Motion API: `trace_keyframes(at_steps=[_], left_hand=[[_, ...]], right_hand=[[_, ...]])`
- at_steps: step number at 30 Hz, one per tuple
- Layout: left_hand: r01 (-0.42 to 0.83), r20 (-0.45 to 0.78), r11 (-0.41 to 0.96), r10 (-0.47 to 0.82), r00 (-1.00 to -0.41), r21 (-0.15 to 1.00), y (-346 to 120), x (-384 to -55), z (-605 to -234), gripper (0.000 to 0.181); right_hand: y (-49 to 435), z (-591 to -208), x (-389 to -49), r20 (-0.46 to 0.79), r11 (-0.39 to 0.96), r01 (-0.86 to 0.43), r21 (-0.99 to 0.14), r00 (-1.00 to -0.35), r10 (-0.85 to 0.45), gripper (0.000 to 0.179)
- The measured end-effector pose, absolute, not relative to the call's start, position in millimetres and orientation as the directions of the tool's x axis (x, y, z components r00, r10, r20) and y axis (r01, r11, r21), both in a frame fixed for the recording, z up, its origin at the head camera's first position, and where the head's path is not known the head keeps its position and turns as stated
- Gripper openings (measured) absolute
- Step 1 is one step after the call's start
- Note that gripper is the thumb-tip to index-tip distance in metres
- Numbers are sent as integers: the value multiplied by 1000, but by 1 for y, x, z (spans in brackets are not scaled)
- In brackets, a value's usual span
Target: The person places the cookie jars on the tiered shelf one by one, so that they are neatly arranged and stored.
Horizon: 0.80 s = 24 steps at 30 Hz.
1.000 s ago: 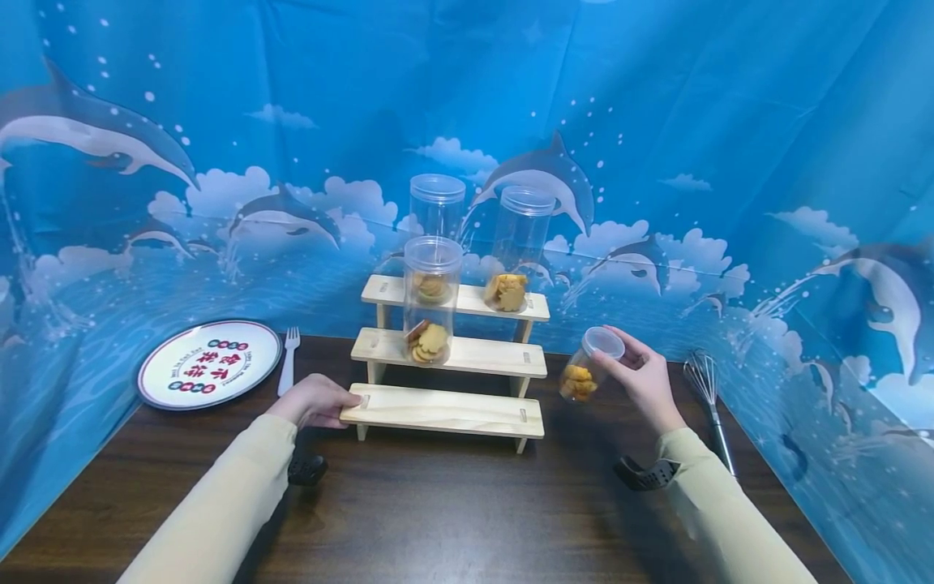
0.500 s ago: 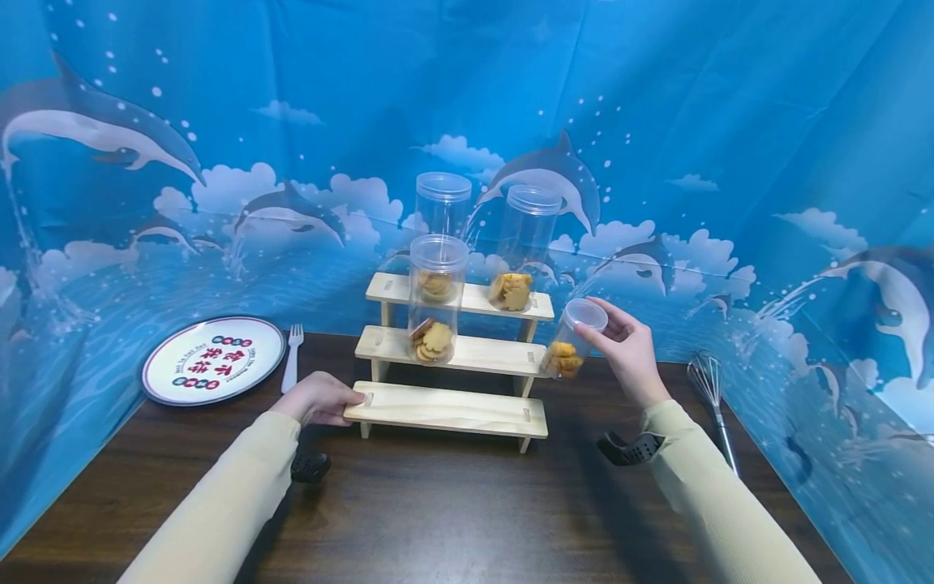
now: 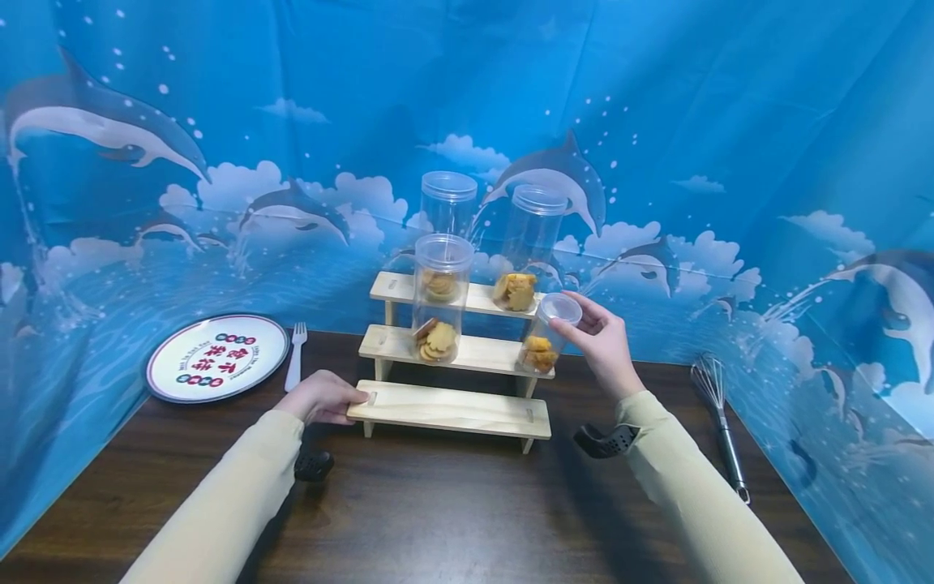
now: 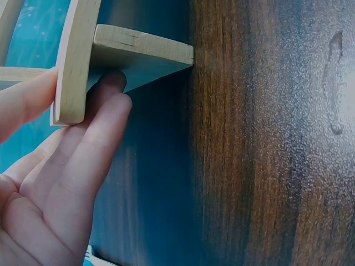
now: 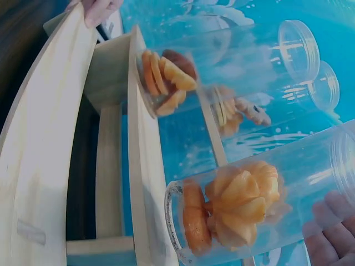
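Note:
My right hand (image 3: pixel 601 339) grips a clear lidded jar of cookies (image 3: pixel 546 334) near its lid. The jar leans slightly, its base right at the right end of the middle tier (image 3: pixel 487 354) of a wooden stepped stand. In the right wrist view, the golden cookies (image 5: pixel 236 208) lie at the bottom of that jar. My left hand (image 3: pixel 328 397) pinches the left end of the lowest tier (image 3: pixel 452 408). The left wrist view shows the thumb on top of the board (image 4: pixel 71 83) and the other fingers beneath. Another cookie jar (image 3: pixel 440 304) stands at the left of the middle tier.
On the top tier stand two more tall jars, one left (image 3: pixel 448 203) and one right (image 3: pixel 529 243). A white plate (image 3: pixel 164 377) and a fork (image 3: pixel 295 357) lie at the left of the dark table (image 3: pixel 438 519). At the right lies a whisk (image 3: pixel 722 422).
My right hand has carried the jar leftward and slightly up from beside the stand to the right end of the middle tier. The left hand keeps its hold on the lowest tier.

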State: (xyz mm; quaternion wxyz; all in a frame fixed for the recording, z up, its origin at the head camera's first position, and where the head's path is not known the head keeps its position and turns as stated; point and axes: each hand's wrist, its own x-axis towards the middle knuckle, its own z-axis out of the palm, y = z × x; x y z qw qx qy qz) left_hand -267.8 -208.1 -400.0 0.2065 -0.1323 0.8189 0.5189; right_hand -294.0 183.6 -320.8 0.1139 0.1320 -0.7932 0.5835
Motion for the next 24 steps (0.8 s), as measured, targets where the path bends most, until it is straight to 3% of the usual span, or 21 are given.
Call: trace_keyframes(at_steps=[24], left_hand=[[-423,-468,418,6,-884,804,-210,-270,-405,40]], right_hand=[[139,-335,-311,324,160,-337,-928,-941,-102,61]])
